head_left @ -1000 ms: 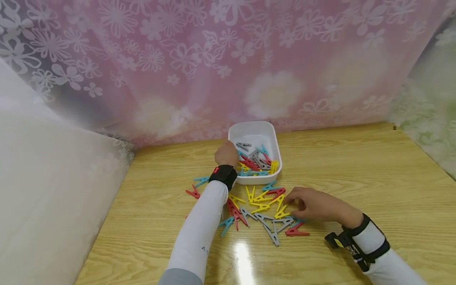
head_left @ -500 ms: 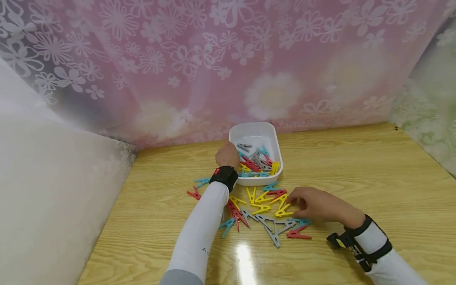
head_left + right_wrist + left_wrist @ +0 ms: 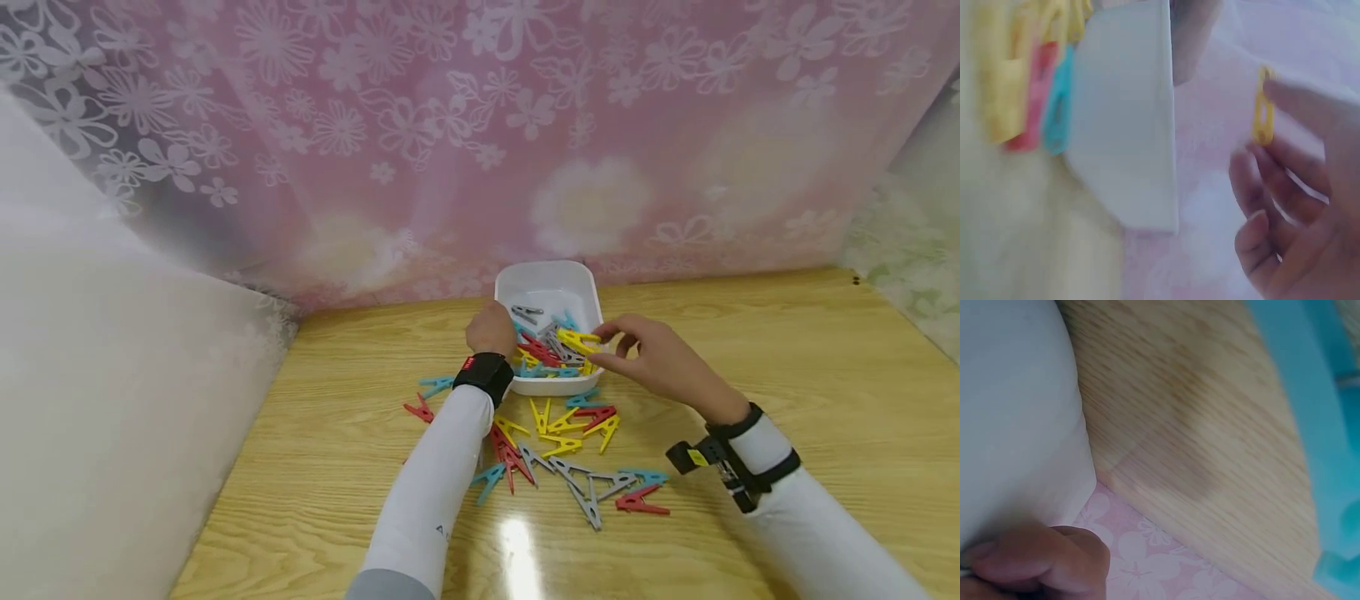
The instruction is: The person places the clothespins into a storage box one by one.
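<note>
Between thumb and fingers my right hand (image 3: pixel 652 358) pinches a yellow clothespin (image 3: pixel 577 340), held above the right side of a white plastic basin (image 3: pixel 547 387). In the right wrist view the same yellow clothespin (image 3: pixel 1264 106) shows end-on in the fingertips. My left hand (image 3: pixel 491 329) grips the basin's left rim with curled fingers, as the left wrist view shows a hand (image 3: pixel 1041 559) hooked at the basin wall (image 3: pixel 1016 425). Inside the basin lie several clothespins (image 3: pixel 543 350) in red, grey, blue and yellow.
Several loose clothespins lie on the wooden table (image 3: pixel 315 467) before the basin, among them yellow ones (image 3: pixel 562 444), grey ones (image 3: pixel 588 500) and a red one (image 3: pixel 642 500). A pink floral cloth (image 3: pixel 450 167) hangs behind the table.
My right hand has picked up a yellow clothespin from the table pile and moved up and away to the basin. The left hand stays on the rim; the view shifts slightly.
</note>
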`<state>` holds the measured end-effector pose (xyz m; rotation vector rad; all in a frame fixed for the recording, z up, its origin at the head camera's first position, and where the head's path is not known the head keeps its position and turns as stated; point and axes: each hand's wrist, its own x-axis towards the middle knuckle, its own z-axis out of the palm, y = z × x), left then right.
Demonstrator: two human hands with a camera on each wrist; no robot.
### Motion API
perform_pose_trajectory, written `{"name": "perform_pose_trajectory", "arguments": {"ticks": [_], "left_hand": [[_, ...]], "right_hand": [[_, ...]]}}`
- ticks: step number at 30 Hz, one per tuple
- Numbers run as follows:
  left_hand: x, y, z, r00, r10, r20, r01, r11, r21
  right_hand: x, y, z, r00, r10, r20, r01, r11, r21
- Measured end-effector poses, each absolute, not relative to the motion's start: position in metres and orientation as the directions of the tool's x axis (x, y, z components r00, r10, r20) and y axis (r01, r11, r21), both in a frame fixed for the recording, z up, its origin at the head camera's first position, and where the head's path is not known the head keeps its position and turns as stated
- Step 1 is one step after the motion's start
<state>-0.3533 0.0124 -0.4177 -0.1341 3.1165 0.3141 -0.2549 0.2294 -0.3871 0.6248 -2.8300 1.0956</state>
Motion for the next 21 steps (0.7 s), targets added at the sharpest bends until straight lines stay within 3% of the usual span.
{"name": "perform_pose_trajectory", "arguments": {"ticks": [6,12,21], "left_hand": [[-0.361,0.018,-0.419,-0.995,-0.099,-0.029,-0.103,0.974,0.203],[-0.37,0.017,-0.423,-0.995,-0.104,-0.009,-0.104,0.979,0.174],[-0.354,0.013,-0.417,-0.995,-0.095,-0.016,-0.096,0.97,0.223]], "right_hand": [[-0.274,0.216,-0.383,-0.924,-0.355,0.142,-0.363,0.697,-0.618],[-0.264,0.228,-0.392,-0.901,-0.413,0.135,-0.397,0.653,-0.645],[-0.24,0.241,-0.403,-0.866,-0.485,0.124,-0.436,0.608,-0.663]]}}
